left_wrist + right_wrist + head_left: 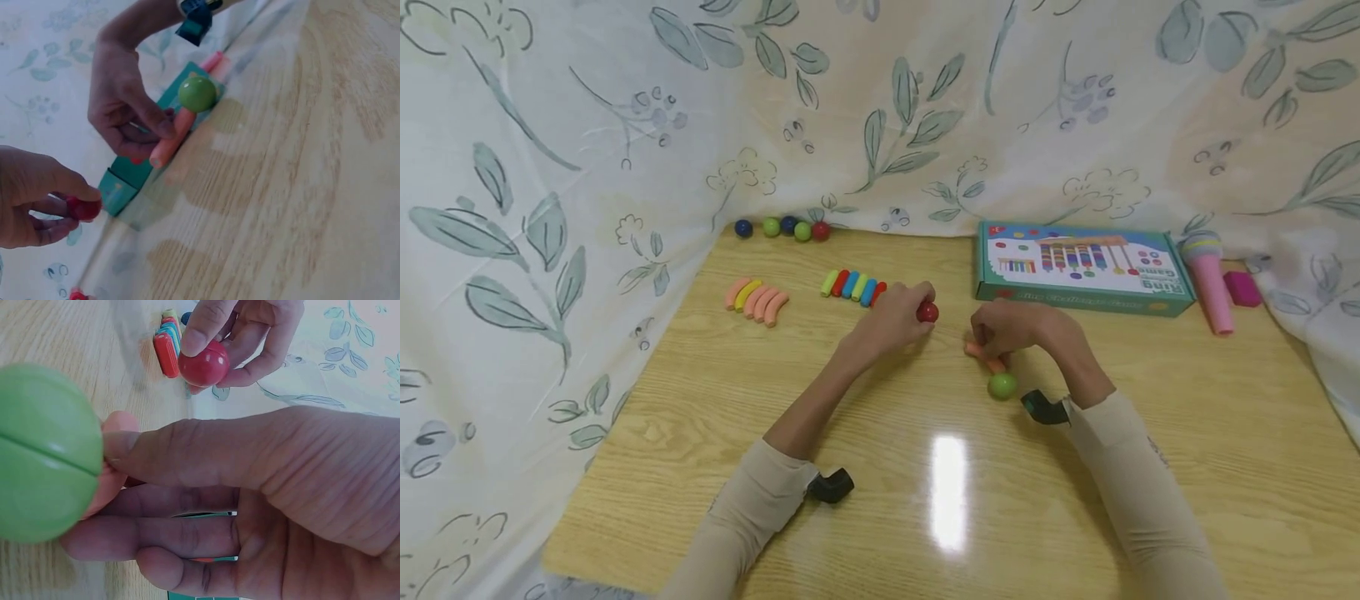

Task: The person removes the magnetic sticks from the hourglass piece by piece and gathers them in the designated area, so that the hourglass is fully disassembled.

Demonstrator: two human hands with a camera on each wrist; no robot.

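Observation:
My left hand (891, 317) pinches a red ball (928, 312) between thumb and fingers, just above the table. To its right, my right hand (1018, 323) grips a salmon-pink stick (169, 140) between thumb and fingers. A glossy green ball (1002, 386) with a groove round it sits at the stick's near end; whether the two are joined I cannot tell. In the right wrist view that green ball (47, 453) looms large beside the thumb tip, and the red ball (205, 364) shows in the left fingers. The fingers partly cover the stick.
Behind the right hand lies a green game box (1082, 268). A pink toy microphone (1212, 287) and a magenta block (1242, 288) are right of it. Short coloured sticks (847, 286), curved pink and yellow pieces (760, 300) and several balls (802, 231) lie at the left.

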